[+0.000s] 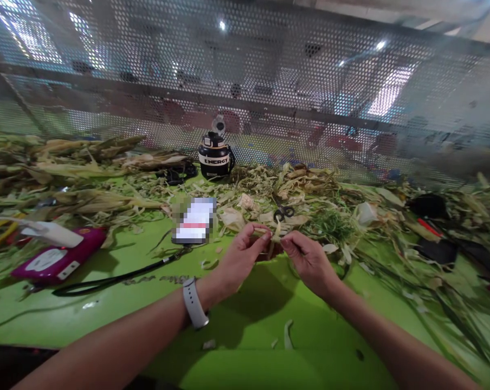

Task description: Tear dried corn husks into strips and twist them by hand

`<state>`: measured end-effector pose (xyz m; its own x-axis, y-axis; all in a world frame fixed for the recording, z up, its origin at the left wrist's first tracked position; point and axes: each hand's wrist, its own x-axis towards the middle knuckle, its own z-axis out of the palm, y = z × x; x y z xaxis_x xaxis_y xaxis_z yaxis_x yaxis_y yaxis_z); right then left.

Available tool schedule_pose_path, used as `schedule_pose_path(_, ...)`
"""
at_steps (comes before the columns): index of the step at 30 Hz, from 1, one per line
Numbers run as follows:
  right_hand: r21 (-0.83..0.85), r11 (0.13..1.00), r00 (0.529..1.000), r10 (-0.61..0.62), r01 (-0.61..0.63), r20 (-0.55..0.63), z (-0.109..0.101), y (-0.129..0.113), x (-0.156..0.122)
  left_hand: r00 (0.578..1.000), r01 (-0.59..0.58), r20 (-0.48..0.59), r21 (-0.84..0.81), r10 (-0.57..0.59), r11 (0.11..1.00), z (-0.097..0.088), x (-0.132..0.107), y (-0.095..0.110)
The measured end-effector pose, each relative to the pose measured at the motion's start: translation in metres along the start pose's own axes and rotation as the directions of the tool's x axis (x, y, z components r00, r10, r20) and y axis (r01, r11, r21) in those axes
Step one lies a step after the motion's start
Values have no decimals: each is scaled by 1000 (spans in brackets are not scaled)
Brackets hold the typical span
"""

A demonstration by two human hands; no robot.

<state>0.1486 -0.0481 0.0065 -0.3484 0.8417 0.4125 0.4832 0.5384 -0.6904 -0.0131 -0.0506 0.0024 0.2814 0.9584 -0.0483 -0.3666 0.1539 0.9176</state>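
- The left hand (245, 250) had its thumb and fingers closed narrowly on a pale husk piece (276, 234).
- The right hand (309, 260) was drawn into a narrow pinch at the piece's other side and seemed to hold it too, though the exact contact was too small to make out.
- The husk piece was between the fingertips, raised over the near part of the green table (330, 346).
- Good handling probably called for a steady left pinch close to the working spot, with the right fingertips making small, gentle moves.
- Thin husk would likely split under a hard tug, so even tension along the fibres seemed wiser than force.
- The scissors (284, 212) lay just beyond the hands among the husk scraps (265, 184), near enough to trim a ragged edge rather than tear it.
- Keeping the work clear of the green strands (330, 223) on the right, and of the phone (195, 219) and its black strap (115, 280) on the left, would have guarded against snags.
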Motion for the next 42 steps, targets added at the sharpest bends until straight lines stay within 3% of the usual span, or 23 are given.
schedule_pose_path(6, 40, 999, 999, 35, -35, 17, 3, 2, 0, 998, -14, 68, 34, 11, 999, 0, -7, 7)
schedule_pose_path(12, 109, 991, 996, 72, -78, 56, 2, 3, 0, 982, -164, 119, 183, 144, 969, -2, -6, 1)
schedule_pose_path(17, 250, 952, 979, 143, -177, 147, 5, 5, -1, 942, -333, 158, 305, 297, 892, -6, -3, -12)
schedule_pose_path(24, 428, 855, 954, 224, -291, 201, 10, 0, -4, 905, -425, 195, 390, 378, 817, -6, -4, -12)
schedule_pose_path(28, 430, 850, 946, 217, -304, 239, 9, 0, -3, 893, -449, 195, 397, 405, 800, -6, -5, -10)
schedule_pose_path(36, 440, 895, 992, 109, -68, -67, 11, 4, -1, 903, -429, 195, 330, 384, 841, -6, -5, -6)
schedule_pose_path(39, 277, 960, 977, 35, 26, -212, 11, 1, -1, 915, -399, 197, 311, 352, 863, -6, -5, -7)
schedule_pose_path(42, 71, 986, 949, -122, 149, -289, 10, -2, -2, 920, -386, 192, 315, 341, 867, -5, -6, -7)
